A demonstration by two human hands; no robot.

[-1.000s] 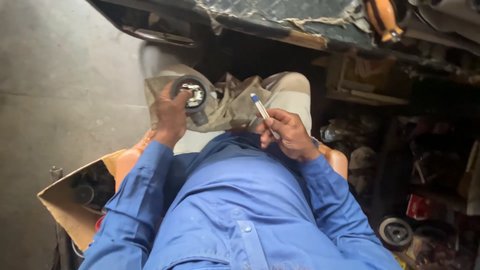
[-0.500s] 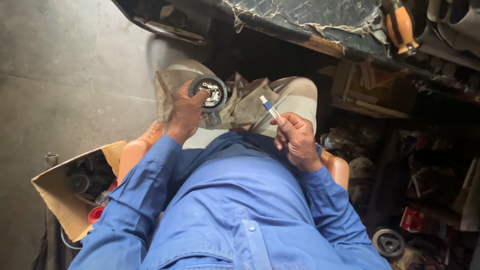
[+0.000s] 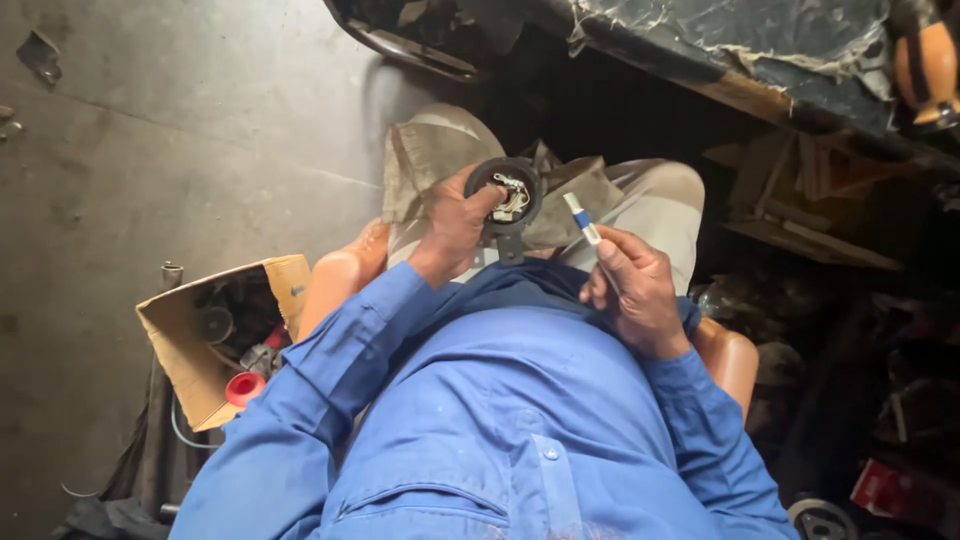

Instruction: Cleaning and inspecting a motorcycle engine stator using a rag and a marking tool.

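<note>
Left hand (image 3: 455,225): gripping a round black housing (image 3: 505,193), wiring exposed.
Right hand (image 3: 635,290): pinching a small white tube (image 3: 581,217).
Risk: housing could slip off the lap.

- Concrete floor (image 3: 150,130): grey, stained, bare across the left side.
- Open cardboard box (image 3: 190,345): stands on the floor beside the orange seat (image 3: 335,275); holds dark parts and a red cap (image 3: 243,388).
- Small dark scrap (image 3: 42,55): lies near the upper left corner.
</note>
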